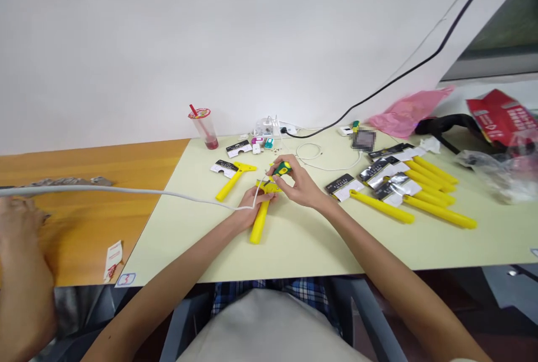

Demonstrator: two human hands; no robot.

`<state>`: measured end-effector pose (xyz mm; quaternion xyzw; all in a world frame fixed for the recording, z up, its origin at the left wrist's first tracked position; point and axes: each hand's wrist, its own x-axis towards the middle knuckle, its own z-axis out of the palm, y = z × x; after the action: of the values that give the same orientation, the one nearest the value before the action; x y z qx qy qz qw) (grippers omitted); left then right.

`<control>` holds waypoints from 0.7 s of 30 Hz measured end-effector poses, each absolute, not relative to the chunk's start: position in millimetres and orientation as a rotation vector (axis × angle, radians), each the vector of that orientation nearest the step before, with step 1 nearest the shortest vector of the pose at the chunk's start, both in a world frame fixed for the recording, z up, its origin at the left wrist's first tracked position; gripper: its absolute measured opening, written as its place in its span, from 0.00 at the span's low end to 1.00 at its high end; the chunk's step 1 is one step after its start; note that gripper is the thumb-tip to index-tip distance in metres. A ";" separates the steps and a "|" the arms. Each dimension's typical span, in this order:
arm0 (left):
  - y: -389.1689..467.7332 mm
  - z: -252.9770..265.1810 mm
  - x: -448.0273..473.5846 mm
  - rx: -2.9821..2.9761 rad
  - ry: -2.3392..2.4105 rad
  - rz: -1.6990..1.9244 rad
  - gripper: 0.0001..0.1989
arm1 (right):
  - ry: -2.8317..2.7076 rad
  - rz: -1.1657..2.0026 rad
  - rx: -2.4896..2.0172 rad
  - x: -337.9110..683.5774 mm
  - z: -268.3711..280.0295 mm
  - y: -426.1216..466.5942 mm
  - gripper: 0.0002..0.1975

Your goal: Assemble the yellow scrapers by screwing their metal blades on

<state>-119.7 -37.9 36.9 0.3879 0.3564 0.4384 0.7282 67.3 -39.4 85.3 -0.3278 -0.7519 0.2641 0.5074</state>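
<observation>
My left hand (249, 209) is closed around the head end of a yellow scraper (259, 223), whose handle points down toward me. In my right hand (300, 182) is a small screwdriver (282, 168) with a green and yellow handle, its shaft slanting down to the scraper head. Whether the tip touches a screw is too small to tell. Just left of my hands lies another yellow scraper (230, 184), beside a black and white card sleeve (224, 168). Tiny loose pieces are scattered beyond my hands.
Several sleeved yellow scrapers (382, 206) lie at the right. A drink cup (204, 131) and a power strip (269, 127) stand by the wall. A white cable (126, 189) crosses in front of my left hand. A co-worker's hand (19, 219) rests at far left.
</observation>
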 end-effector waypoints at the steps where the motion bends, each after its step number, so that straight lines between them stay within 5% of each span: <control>1: -38.4 37.3 -119.5 0.858 0.775 0.959 0.21 | -1.763 0.636 -0.772 66.0 79.7 -42.0 0.16; 21: -39.5 22.1 -121.6 0.843 0.749 0.882 0.27 | -1.599 0.395 -0.878 59.6 56.3 -43.3 0.29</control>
<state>-121.6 -39.5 22.1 0.3864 0.3435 0.4042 0.7545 59.6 -43.3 56.3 -0.3781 -0.6885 0.1700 0.5951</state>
